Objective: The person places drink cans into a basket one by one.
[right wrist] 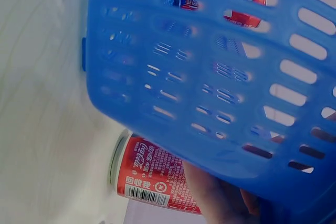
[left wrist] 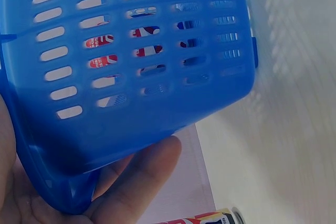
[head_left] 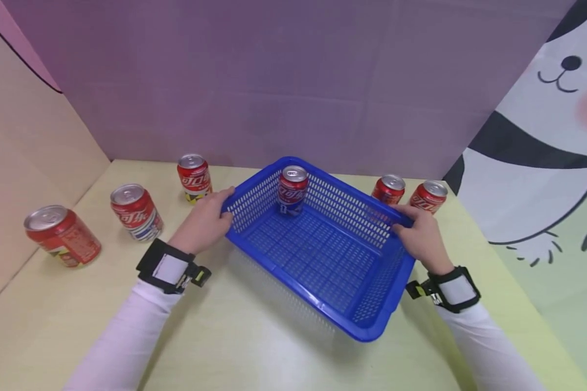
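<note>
A blue plastic basket (head_left: 313, 255) with slotted walls sits at an angle over the middle of the table, its shadow on the tabletop below. Inside, near its far left corner, a red soda can (head_left: 292, 191) stands upright. My left hand (head_left: 204, 220) grips the rim at the left end, thumb inside and fingers outside; the left wrist view has these fingers (left wrist: 139, 182) under the rim. At the right end, my right hand (head_left: 420, 239) grips the rim the same way. A second can (right wrist: 152, 177) stands close by the right fingers.
Three red cans stand at the left: one front (head_left: 62, 236), one middle (head_left: 137, 212) and one farther back (head_left: 194, 178). Behind the basket's right end are two more cans, one (head_left: 388, 189) beside another (head_left: 428, 196). A purple wall panel (head_left: 293, 81) borders the table's back.
</note>
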The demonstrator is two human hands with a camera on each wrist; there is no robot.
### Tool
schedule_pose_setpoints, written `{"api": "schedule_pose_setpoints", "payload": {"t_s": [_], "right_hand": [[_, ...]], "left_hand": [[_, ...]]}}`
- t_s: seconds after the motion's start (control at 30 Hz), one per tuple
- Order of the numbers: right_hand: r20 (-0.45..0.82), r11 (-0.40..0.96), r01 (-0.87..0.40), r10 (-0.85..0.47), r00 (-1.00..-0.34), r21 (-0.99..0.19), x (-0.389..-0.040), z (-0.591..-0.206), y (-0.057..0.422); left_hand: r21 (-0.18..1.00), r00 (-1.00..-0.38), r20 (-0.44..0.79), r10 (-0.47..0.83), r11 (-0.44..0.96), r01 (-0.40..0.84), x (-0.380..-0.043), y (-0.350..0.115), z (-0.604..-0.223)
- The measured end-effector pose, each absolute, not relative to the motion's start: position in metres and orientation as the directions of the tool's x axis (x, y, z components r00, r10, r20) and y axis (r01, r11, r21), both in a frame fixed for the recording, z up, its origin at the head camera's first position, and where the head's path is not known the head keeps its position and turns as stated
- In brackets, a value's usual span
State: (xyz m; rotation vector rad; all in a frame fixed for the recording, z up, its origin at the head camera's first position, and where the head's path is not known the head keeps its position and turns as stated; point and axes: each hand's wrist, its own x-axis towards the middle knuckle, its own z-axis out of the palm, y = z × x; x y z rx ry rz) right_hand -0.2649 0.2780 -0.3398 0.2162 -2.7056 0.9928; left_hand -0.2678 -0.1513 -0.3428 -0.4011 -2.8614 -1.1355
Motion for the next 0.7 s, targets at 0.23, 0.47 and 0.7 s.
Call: {"api": "schedule_pose_setpoints", "payload": {"t_s": [0.23, 0.47, 0.7], "right_hand": [[0.306, 0.757, -0.242, -0.059, -0.95, -0.607, -0.266, -0.34, 0.279], [0.291, 0.757, -0.236, -0.063, -0.955, -0.609, -0.264, -0.34, 0.279], [0.273, 0.749, -0.231, -0.069, -0.96, -0.622, -0.261, -0.339, 0.279]], "left_hand": [[0.661, -0.964, 0.137, 0.228, 0.704, 0.261, -0.266, -0.15, -0.342], [0.55, -0.941, 0.113, 0.319, 0.769, 0.326, -0.262, -0.158, -0.334], [0.308, -0.914, 0.179, 0.364, 0.862, 0.403, -0.285, -0.185, -0.287]]}}
